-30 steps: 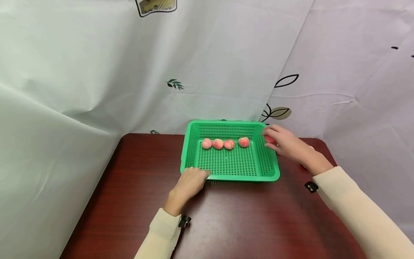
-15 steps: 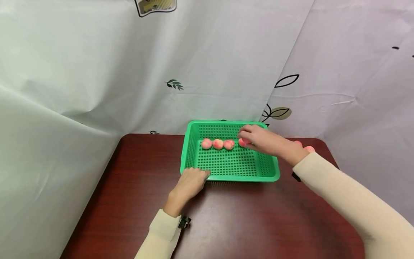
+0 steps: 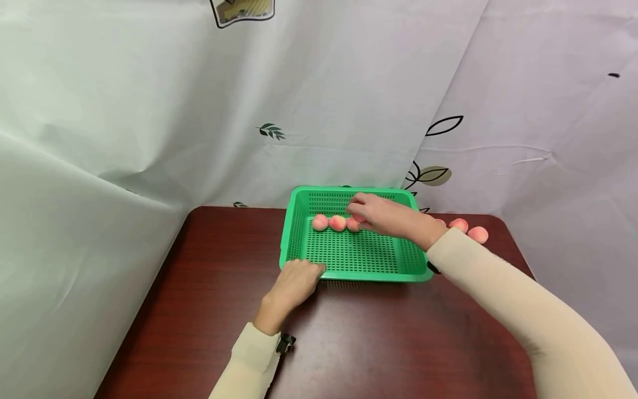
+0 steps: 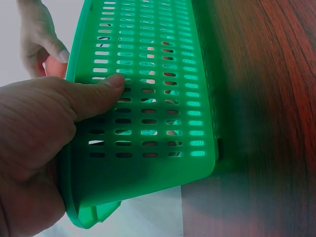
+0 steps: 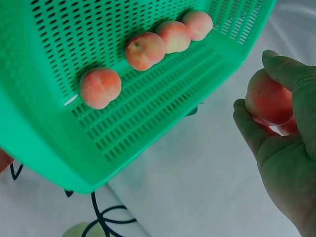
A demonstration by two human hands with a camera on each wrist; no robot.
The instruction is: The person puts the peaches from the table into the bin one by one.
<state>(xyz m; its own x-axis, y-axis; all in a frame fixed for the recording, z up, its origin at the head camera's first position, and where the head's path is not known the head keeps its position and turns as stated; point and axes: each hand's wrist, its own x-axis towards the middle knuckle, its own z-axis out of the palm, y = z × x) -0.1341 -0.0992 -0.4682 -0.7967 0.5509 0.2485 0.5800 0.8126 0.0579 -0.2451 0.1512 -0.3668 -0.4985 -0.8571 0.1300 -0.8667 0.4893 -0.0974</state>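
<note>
- Since one second ago, the right hand (image 3: pixel 381 213) has moved left from the right rim of the green basket (image 3: pixel 369 275) to above its peaches, carrying a peach (image 5: pixel 269 101).
- Nearest, lower centre of the head view: the left hand (image 3: pixel 296 282) grips the basket's near rim, thumb pressed on the outer wall; its other fingers are mostly hidden.
- Centre of frame: the basket, slotted plastic, sits on a dark red-brown table (image 3: pixel 399 343). It holds four peaches: a row of three (image 3: pixel 337 223) close together and a single peach (image 5: pixel 100 88) set apart, which the right hand blocks in the head view.
- Right of centre: the right hand pinches its round, rosy-red peach between thumb and fingers. More red shows just beneath in the right wrist view, too covered to make out. The peaches in the basket are pink-red, some with pale yellow patches.
- Right side of the table: three loose peaches (image 3: pixel 458 225), the leftmost largely hidden by the right wrist.
- Farthest: pale hanging cloth (image 3: pixel 349 100) with leaf drawings, cut off at the top.
</note>
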